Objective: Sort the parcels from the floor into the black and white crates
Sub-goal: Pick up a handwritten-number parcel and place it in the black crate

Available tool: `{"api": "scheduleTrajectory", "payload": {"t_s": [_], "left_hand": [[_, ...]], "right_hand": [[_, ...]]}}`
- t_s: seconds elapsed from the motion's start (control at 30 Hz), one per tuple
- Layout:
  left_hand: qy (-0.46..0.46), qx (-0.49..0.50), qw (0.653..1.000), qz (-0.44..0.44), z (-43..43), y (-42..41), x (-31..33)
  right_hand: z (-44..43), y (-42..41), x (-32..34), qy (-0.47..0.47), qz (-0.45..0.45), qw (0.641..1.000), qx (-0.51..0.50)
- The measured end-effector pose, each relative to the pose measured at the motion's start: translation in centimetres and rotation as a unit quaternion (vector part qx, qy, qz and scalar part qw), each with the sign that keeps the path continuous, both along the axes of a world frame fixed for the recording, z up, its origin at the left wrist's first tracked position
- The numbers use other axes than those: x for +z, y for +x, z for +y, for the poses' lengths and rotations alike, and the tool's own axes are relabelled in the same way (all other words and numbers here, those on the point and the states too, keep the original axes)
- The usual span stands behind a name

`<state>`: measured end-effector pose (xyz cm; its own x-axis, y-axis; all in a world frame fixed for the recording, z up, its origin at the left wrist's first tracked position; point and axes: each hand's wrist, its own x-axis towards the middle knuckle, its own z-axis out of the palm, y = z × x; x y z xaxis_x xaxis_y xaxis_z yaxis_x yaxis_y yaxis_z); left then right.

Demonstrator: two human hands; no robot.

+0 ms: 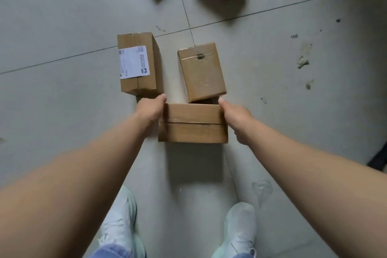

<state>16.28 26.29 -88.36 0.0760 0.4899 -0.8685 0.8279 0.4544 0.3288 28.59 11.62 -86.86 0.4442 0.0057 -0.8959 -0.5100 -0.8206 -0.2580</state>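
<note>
Setting: grey tiled floor (62, 27).
Hands: our left hand (151, 110) and right hand (236, 120) clasp the near parcel (192, 124) by its ends.
Lift: we keep it level, squeezing evenly.

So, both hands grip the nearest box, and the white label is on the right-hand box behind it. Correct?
No: the head view shows the white label on the left-hand box. The left hand and right hand do grip the nearest box.
</note>
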Motion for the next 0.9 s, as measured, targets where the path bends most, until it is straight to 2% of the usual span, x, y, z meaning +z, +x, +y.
{"api": "scheduleTrajectory", "payload": {"t_s": [0.17,0.3,0.43,0.53,0.7,0.9], "left_hand": [[-0.043,0.05,0.998,-0.009,-0.9,0.5,-2.3],[-0.048,0.079,0.996,0.002,-1.5,0.4,1.7],[-0.066,0.083,0.994,-0.008,-1.9,0.0,9.7],[-0.05,0.1,0.992,-0.051,-0.7,0.9,16.7],[0.018,0.122,0.982,-0.143,3.3,4.1,30.0],[0.09,0.142,0.953,-0.254,7.6,5.4,46.4]], "right_hand": [[0.9,-0.4,-1.9,0.01,0.082,0.993,-0.088],[0.4,-1.3,1.0,0.011,0.06,0.993,-0.105],[-0.6,-1.4,8.1,0.014,0.04,0.991,-0.125],[0.3,-0.1,14.9,0.046,0.0,0.991,-0.128],[4.0,3.1,28.0,0.151,-0.095,0.978,-0.106],[8.5,4.9,44.4,0.287,-0.162,0.941,-0.078]]}}
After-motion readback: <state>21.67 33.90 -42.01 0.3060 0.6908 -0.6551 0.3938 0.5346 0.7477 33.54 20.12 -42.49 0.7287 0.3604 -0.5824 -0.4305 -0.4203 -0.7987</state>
